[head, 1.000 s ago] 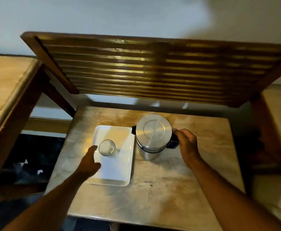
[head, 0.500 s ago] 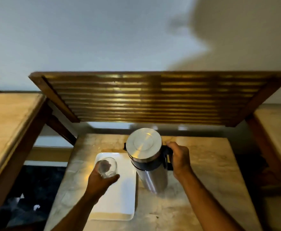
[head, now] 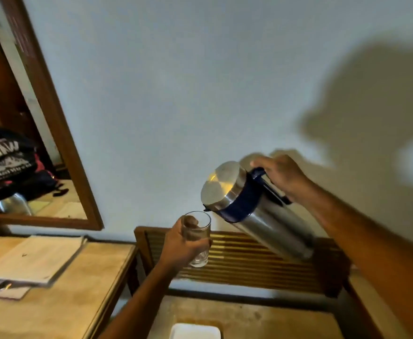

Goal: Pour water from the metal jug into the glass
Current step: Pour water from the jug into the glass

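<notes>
Head camera, looking up from the low table [head: 261,321] at the bottom of the frame, catches only a corner of the white tray [head: 195,331] at the lower edge; both arms rise from there into open air in front of the wall. Lower centre, the left hand [head: 179,244] is wrapped round the drinking glass [head: 198,237], fingers closed on its middle, holding it upright with its base clear of everything below. To the right and higher, the right hand [head: 282,176] is clenched on the dark blue handle of the metal jug [head: 254,209]. The jug's long axis slants from its base at the lower right up to the lidded top at the upper left, so the small spout sits just above and just right of the glass rim, near it but seemingly apart. No stream of water can be made out, and the glass looks empty or close to it. I'd judge the pour is on the point of starting: more tilt toward the left, with the spout brought over the mouth. Behind them stands a slatted wooden rack [head: 249,260]; a desk with papers [head: 31,260] and a framed mirror [head: 29,143] lie well off to the left, leaving free room around both hands.
</notes>
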The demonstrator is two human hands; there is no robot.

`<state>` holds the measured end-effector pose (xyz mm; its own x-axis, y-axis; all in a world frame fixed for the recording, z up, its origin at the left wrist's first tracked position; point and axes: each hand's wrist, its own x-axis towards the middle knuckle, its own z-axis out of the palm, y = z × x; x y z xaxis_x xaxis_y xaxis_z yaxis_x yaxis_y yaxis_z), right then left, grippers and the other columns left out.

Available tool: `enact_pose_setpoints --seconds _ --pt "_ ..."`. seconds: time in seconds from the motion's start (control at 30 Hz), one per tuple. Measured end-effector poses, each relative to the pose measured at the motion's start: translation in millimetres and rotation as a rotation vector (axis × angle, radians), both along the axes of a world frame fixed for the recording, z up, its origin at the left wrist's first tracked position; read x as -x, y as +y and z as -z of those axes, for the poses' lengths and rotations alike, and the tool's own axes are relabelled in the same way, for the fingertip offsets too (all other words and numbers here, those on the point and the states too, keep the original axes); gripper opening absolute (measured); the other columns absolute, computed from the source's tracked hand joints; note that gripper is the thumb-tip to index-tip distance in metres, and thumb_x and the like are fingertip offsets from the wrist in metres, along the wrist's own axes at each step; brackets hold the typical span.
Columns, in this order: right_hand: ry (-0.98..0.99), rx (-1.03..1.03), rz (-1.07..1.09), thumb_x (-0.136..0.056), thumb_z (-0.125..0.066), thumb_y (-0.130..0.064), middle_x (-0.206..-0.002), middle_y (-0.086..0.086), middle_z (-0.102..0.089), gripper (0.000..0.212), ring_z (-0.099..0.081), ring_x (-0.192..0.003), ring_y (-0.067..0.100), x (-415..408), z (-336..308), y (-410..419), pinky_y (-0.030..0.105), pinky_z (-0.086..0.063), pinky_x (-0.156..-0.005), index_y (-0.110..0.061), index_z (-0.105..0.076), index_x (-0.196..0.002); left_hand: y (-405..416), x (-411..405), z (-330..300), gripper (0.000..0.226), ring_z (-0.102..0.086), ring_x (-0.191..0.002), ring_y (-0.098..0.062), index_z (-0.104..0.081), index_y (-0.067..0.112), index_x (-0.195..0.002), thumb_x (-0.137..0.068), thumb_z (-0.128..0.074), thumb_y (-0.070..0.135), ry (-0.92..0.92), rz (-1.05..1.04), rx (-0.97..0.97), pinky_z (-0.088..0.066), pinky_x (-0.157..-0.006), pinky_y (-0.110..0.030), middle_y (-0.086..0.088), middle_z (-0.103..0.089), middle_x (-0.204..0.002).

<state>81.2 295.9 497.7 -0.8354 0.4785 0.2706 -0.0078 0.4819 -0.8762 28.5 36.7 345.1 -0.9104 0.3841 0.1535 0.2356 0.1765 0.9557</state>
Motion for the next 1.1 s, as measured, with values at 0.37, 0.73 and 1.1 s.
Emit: enact_pose_setpoints --seconds 0.37,0.73,1.1 --pt "-0.102 -0.668 0.026 -0.051 -0.054 -0.068 -0.058 0.004 -0.06 0.055 -0.054 -0.059 0.021 -45.5 -167.6 -53.6 0.035 -0.041 -0.057 -0.016 -0.066 -0.062 12.4 -39.5 -101.1 0.049 -0.073 -0.078 -0.01 -0.059 0.033 -0.095 -0.053 -0.086 0.034 0.207 0.133 -0.048 -0.055 -0.056 -0.018 0.003 -0.069 -0.094" --pt "-0.032 -0.709 0.018 -0.059 -0.056 -0.064 -0.054 0.002 -0.057 0.049 -0.051 -0.055 0.02 -63.3 -189.8 -65.5 0.035 -0.039 -0.054 -0.017 -0.066 -0.059 6.2 -43.7 -116.8 0.053 -0.072 -0.083 -0.017 -0.057 0.03 -0.098 -0.053 -0.081 0.043 0.281 0.085 -0.024 -0.063 -0.073 -0.032 0.007 -0.069 -0.095" --pt "-0.007 -0.75 0.028 -0.056 -0.05 -0.07 -0.061 0.005 -0.063 0.058 -0.055 -0.058 0.021 -58.5 -202.8 -61.3 0.036 -0.042 -0.058 -0.016 -0.07 -0.065 0.4 -37.5 -120.1 0.051 -0.071 -0.084 -0.02 -0.058 0.031 -0.095 -0.051 -0.081 0.044 0.272 0.054 -0.07 -0.063 -0.07 -0.031 0.004 -0.07 -0.095"
